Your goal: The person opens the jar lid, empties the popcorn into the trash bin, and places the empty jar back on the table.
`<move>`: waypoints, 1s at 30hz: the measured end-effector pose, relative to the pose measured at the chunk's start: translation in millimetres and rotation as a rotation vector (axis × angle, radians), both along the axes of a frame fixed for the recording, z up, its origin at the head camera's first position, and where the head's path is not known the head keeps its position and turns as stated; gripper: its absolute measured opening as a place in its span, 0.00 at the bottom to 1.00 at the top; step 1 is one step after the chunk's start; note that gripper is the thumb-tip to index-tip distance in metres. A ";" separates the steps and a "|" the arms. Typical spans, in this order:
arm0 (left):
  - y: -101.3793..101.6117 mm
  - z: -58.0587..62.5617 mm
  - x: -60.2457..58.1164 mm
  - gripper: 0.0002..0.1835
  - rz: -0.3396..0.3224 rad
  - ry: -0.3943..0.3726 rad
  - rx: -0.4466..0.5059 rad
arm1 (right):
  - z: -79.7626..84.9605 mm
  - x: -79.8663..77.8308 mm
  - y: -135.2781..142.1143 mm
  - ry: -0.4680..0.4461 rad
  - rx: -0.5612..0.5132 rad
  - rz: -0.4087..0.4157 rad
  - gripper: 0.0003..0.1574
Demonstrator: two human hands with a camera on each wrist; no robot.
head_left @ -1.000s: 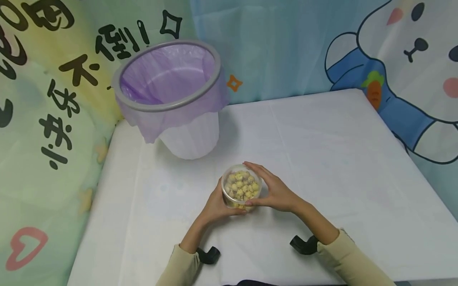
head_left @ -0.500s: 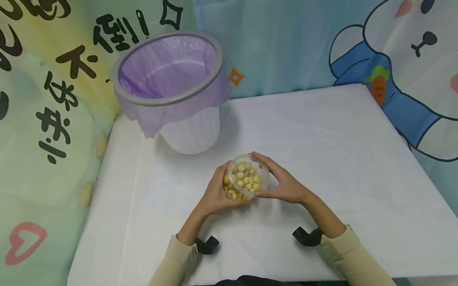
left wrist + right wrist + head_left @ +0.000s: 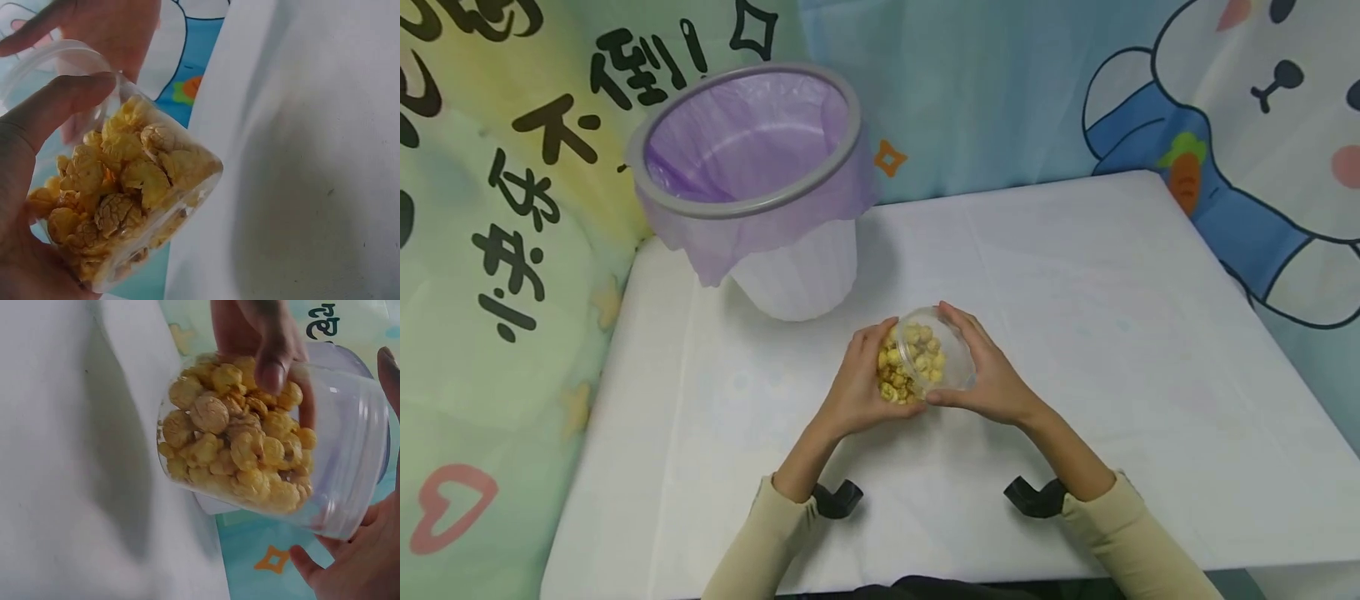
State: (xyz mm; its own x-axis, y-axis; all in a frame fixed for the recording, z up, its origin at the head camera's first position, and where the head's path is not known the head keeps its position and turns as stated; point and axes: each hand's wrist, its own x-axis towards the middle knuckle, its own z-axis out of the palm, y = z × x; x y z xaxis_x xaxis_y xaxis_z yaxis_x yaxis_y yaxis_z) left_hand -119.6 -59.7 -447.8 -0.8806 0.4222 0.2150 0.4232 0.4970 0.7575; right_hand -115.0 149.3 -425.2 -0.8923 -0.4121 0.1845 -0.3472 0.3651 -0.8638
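Observation:
A clear plastic jar point(image 3: 892, 372) of yellow popcorn point(image 3: 244, 437) is tilted above the table, its lid end leaning toward the right hand. My left hand point(image 3: 867, 379) grips the jar's body, with the thumb lying across its side in the left wrist view. Around the translucent lid point(image 3: 370, 456), my right hand point(image 3: 996, 379) holds the rim between thumb and fingers. The popcorn lies toward the jar's base, and the upper part by the lid holds none, as the right wrist view shows.
A white bin point(image 3: 797, 271) with a grey rim and a purple liner bag point(image 3: 752, 142) stands at the back left of the white-covered table point(image 3: 1060, 283). A printed curtain point(image 3: 985, 92) hangs behind. Black curved pieces point(image 3: 1037, 498) sit at both wrists.
Both hands have lifted the jar a little away from the body. The jar has tipped from nearly upright to leaning, lid end to the right, so more of its side shows.

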 end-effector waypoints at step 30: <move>4.2 6.0 -10.7 0.54 -0.012 0.223 -0.133 | -9.1 -8.3 3.8 0.009 -0.289 0.127 0.62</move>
State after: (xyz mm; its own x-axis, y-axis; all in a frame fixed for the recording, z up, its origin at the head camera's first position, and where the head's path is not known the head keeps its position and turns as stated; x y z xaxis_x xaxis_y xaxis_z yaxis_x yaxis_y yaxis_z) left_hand -130.4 -55.5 -441.8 -0.8124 0.4700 0.3452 0.5789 0.5795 0.5736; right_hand -123.3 153.1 -434.4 -0.8346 -0.4501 0.3176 -0.3824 0.0584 -0.9222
